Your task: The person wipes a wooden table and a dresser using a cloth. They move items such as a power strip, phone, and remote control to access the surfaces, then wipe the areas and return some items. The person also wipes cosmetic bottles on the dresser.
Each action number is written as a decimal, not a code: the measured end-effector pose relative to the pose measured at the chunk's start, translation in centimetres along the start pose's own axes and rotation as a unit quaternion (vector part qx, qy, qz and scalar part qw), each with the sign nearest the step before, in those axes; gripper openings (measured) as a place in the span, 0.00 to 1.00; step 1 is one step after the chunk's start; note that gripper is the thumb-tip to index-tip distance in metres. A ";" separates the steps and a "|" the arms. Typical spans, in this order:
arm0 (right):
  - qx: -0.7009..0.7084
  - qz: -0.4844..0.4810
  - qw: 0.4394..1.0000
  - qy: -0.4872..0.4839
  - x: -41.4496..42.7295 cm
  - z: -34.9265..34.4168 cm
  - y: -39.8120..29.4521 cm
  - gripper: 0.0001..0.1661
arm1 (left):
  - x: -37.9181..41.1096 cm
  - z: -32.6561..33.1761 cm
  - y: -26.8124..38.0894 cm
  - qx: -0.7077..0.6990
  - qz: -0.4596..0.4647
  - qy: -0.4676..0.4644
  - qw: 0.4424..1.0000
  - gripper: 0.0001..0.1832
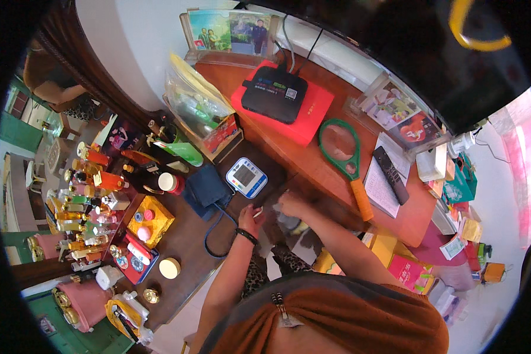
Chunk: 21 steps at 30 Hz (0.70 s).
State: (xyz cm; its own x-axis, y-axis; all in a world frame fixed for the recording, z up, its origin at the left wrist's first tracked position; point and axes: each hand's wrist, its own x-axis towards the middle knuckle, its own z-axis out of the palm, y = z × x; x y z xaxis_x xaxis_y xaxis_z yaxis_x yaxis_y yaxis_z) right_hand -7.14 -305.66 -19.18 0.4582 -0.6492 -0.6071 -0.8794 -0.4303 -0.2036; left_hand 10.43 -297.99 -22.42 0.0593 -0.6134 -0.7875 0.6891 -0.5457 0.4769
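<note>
My left hand, with a dark bracelet at the wrist, is just below the blood pressure monitor. A small pale stick-like item lies at its fingers; what it is cannot be made out. My right hand is to the right, over the edge of the dark table, with its fingers bent; whether it holds something cannot be told. The monitor lies face up on the dark wooden table. A folded dark blue cuff sits left of it, and its blue tube loops down toward my left wrist.
Perfume bottles, a gold box and a round-lidded jar stand at left. On the reddish-brown cabinet are a black set-top box, a green-rimmed racket, a remote control and framed photographs. Yellow packages sit at lower right.
</note>
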 end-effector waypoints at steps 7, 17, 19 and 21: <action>0.227 0.040 0.893 0.388 -1.8 -4.6 -1.1 0.27 | -5.5 4.5 7.1 0.495 0.523 0.125 0.683 0.48; 0.119 0.062 0.902 0.411 3.5 -0.1 -3.0 0.38 | -1.1 5.9 11.0 0.825 0.272 0.063 0.491 0.74; 0.100 0.057 0.906 0.407 5.0 0.1 -2.2 0.35 | -0.3 5.7 10.9 0.822 0.285 0.066 0.489 0.73; 0.088 0.044 0.907 0.409 6.1 -0.3 -1.8 0.31 | 0.2 6.0 10.6 0.831 0.287 0.070 0.471 0.71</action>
State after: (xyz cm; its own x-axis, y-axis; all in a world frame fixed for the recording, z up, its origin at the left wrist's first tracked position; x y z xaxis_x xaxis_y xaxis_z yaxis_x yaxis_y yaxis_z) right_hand -2.70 -308.99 -22.28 0.2655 -0.9552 0.1309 -0.8913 -0.2949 -0.3443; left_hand 13.41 -307.34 -15.16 0.0177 -0.9521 -0.3054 -0.9802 -0.0768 0.1827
